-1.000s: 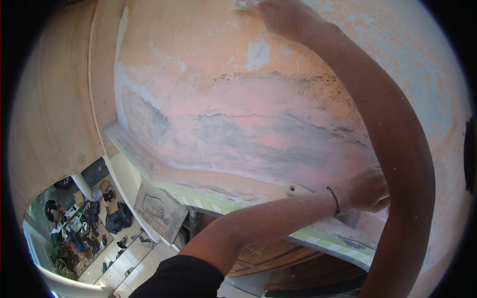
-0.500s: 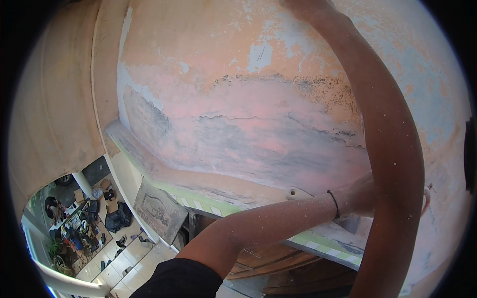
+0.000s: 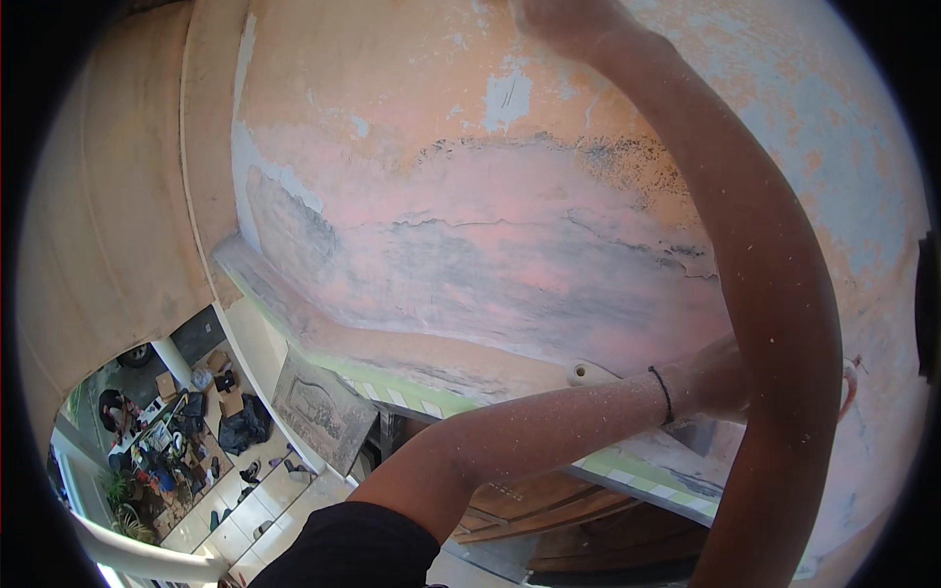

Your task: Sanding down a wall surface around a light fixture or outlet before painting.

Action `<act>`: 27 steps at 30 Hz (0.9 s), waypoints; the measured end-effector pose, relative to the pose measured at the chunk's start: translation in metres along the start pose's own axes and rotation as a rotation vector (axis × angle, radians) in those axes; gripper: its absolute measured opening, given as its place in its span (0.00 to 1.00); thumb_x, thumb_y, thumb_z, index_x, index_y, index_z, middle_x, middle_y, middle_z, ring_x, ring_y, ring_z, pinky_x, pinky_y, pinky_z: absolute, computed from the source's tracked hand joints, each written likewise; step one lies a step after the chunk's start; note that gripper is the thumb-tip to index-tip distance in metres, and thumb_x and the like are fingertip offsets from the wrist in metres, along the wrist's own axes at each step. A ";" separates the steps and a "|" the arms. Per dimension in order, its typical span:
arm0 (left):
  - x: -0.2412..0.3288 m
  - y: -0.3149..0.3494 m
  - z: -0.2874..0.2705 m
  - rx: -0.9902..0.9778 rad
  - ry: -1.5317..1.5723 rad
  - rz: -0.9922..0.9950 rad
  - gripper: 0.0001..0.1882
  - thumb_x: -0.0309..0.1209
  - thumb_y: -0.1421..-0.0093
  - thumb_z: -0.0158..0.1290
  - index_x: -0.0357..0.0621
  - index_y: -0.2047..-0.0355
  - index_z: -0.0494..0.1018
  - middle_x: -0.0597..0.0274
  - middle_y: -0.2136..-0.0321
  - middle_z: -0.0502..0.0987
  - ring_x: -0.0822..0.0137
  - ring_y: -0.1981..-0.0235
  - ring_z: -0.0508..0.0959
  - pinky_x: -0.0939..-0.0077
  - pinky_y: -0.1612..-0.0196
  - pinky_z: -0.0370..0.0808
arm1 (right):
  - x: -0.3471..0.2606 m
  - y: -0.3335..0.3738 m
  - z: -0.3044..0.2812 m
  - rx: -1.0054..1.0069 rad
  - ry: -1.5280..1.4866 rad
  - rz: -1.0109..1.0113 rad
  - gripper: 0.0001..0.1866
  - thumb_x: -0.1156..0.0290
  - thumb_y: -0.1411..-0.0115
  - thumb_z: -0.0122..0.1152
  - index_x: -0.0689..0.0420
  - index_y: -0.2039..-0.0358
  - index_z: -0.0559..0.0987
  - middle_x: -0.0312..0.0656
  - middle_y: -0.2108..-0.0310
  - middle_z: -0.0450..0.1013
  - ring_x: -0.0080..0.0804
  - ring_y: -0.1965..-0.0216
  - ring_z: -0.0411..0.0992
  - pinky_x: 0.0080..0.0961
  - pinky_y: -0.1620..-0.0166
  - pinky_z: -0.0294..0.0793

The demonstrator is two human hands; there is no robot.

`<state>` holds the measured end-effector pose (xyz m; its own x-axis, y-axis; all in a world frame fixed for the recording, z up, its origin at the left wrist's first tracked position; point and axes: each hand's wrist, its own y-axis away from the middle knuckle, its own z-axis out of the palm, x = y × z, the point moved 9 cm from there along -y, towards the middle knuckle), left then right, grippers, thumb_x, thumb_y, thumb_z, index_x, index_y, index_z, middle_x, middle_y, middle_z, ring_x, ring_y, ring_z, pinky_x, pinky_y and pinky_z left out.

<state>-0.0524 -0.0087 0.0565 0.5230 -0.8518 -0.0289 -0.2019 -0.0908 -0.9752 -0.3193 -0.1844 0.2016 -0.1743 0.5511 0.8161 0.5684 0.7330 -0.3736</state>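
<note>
- Sleeve (image 3: 348, 549), black, at the lower edge; from it the left forearm (image 3: 559, 426), dusted with pale specks, extends rightward to a dark wristband (image 3: 665, 395)
- Right forearm (image 3: 779, 284), similarly speckled, rising along the right side and crossing in front of the left hand
- Left hand (image 3: 711, 380), low beside the ledge, partly covered by the right forearm; its fingers are hidden, so whether it is clenched or grasping something cannot be told
- Right hand (image 3: 569, 27), at the upper edge, over the orange upper part of the wall; its fingertips are cut off, and whether it grasps something cannot be told
- Wall (image 3: 470, 265), directly ahead and filling the middle: orange paint above, pink and grey areas below, pale scraped patches, thin irregular cracks
- Ledge (image 3: 421, 351), along the foot of the wall, with a green-and-white edge and a round pale fitting (image 3: 580, 372)
- Carved panel (image 3: 319, 412), grey, below the ledge
- Tiled floor (image 3: 227, 539), far lower left, bearing footwear, a black bag (image 3: 245, 426) and cardboard boxes; a co-worker (image 3: 116, 412) bends beyond, near a white column (image 3: 173, 363)
</note>
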 end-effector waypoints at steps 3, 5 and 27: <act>0.001 0.001 0.006 -0.008 -0.059 0.037 0.16 0.33 0.42 0.64 0.42 0.54 0.81 0.50 0.55 0.81 0.48 0.49 0.79 0.53 0.46 0.75 | -0.085 0.054 0.024 -0.044 -0.124 -0.241 0.20 0.79 0.32 0.50 0.56 0.42 0.79 0.44 0.34 0.71 0.36 0.29 0.63 0.33 0.26 0.59; 0.003 0.003 0.006 -0.022 -0.152 0.060 0.17 0.35 0.41 0.64 0.43 0.53 0.81 0.51 0.53 0.80 0.49 0.46 0.77 0.52 0.43 0.73 | -0.078 0.058 0.003 -0.043 -0.103 -0.255 0.17 0.77 0.34 0.53 0.56 0.46 0.81 0.41 0.39 0.74 0.35 0.35 0.69 0.33 0.30 0.65; 0.009 -0.002 -0.001 -0.028 -0.187 0.085 0.20 0.35 0.41 0.65 0.43 0.49 0.78 0.51 0.49 0.78 0.51 0.44 0.75 0.54 0.43 0.73 | -0.044 0.017 0.003 0.319 0.190 -0.298 0.12 0.69 0.32 0.54 0.59 0.56 0.83 0.43 0.57 0.83 0.38 0.53 0.82 0.37 0.50 0.82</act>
<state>-0.0478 -0.0170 0.0586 0.6474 -0.7464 -0.1541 -0.2734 -0.0387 -0.9611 -0.3047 -0.1950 0.1577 -0.1254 0.2373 0.9633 0.2355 0.9503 -0.2034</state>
